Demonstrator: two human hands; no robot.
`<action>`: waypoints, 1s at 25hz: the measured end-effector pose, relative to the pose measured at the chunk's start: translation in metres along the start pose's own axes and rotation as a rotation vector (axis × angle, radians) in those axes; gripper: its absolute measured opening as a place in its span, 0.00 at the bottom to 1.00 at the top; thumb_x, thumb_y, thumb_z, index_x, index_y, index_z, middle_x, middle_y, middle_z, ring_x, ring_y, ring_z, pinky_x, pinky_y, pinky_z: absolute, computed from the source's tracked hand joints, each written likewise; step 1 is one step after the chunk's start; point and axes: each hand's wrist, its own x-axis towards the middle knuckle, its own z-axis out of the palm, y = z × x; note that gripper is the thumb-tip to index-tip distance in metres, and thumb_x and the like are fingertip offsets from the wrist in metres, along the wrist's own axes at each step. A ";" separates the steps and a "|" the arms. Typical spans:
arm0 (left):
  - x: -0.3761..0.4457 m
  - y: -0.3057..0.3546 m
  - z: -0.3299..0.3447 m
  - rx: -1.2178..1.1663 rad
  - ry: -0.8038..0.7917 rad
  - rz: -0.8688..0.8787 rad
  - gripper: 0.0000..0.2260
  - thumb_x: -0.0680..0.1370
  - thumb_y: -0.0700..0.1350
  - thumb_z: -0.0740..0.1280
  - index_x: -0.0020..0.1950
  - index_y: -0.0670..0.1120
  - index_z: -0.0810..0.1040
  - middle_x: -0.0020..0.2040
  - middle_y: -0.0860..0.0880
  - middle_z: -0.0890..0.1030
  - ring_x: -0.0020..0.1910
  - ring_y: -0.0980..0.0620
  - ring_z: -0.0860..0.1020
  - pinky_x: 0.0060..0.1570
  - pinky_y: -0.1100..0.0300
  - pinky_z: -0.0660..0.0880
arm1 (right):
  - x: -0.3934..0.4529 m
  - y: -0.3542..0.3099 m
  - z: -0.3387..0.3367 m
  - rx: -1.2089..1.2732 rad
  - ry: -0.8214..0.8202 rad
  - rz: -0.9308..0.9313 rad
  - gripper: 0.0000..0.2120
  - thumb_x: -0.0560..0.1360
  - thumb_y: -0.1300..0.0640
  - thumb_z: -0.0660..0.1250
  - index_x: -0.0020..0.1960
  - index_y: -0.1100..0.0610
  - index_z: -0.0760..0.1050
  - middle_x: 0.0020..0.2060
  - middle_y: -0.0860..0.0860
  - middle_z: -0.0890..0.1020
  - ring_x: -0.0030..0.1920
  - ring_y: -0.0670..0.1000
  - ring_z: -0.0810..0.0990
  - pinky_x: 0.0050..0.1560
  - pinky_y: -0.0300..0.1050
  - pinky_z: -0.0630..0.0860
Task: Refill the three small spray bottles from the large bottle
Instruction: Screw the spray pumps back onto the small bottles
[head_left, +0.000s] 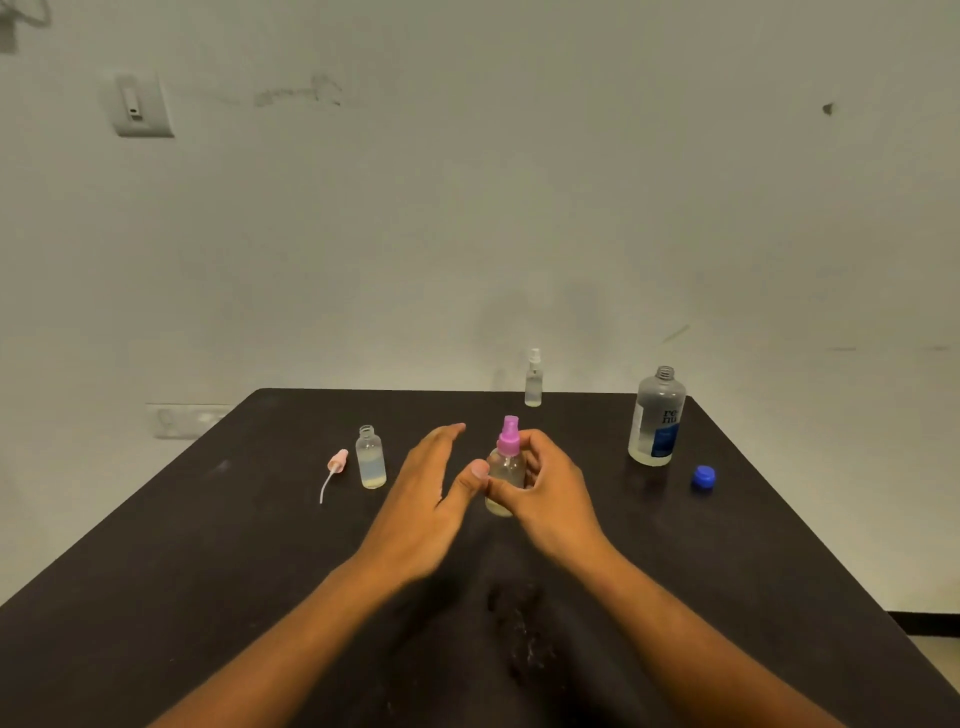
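Both my hands met at the purple-capped bottle (505, 470) near the middle of the black table (208, 545). My right hand (545, 483) was curled around its right side, fingers wrapped behind the body and thumb across the front, gripping it upright. My left hand (431, 488) was spread, fingers stretched forward and apart from the bottle, only the thumb tip touching its left shoulder. That bottle's pump top was on.

Left of my hands stood an uncapped small bottle (371, 458) with a little liquid in the bottom, and just beside it lay its pink pump (335, 467) with the dip tube trailing toward me. A white-topped bottle (533, 379) stood at the far edge. Well to the right, the big bottle (655, 418) stood upright and open, partly full, with its blue cap (703, 478) lying near it on the table.
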 end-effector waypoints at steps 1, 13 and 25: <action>0.012 -0.007 0.005 0.006 0.002 -0.004 0.33 0.79 0.69 0.52 0.82 0.59 0.55 0.83 0.55 0.57 0.81 0.55 0.57 0.76 0.52 0.59 | 0.014 0.007 0.003 -0.011 0.004 0.008 0.18 0.71 0.53 0.79 0.57 0.48 0.76 0.49 0.45 0.83 0.49 0.41 0.83 0.48 0.35 0.79; 0.142 -0.080 0.048 0.051 0.086 -0.049 0.33 0.83 0.65 0.51 0.83 0.47 0.55 0.83 0.47 0.58 0.82 0.50 0.54 0.77 0.53 0.54 | 0.169 0.090 0.044 -0.138 0.068 0.017 0.16 0.72 0.60 0.77 0.57 0.56 0.77 0.50 0.48 0.82 0.48 0.42 0.80 0.46 0.31 0.76; 0.186 -0.112 0.059 0.108 0.093 -0.024 0.33 0.83 0.65 0.53 0.83 0.46 0.56 0.82 0.46 0.60 0.82 0.47 0.56 0.78 0.48 0.60 | 0.284 0.138 0.068 -0.291 0.118 0.024 0.22 0.70 0.56 0.80 0.60 0.57 0.76 0.52 0.50 0.81 0.50 0.49 0.79 0.47 0.37 0.74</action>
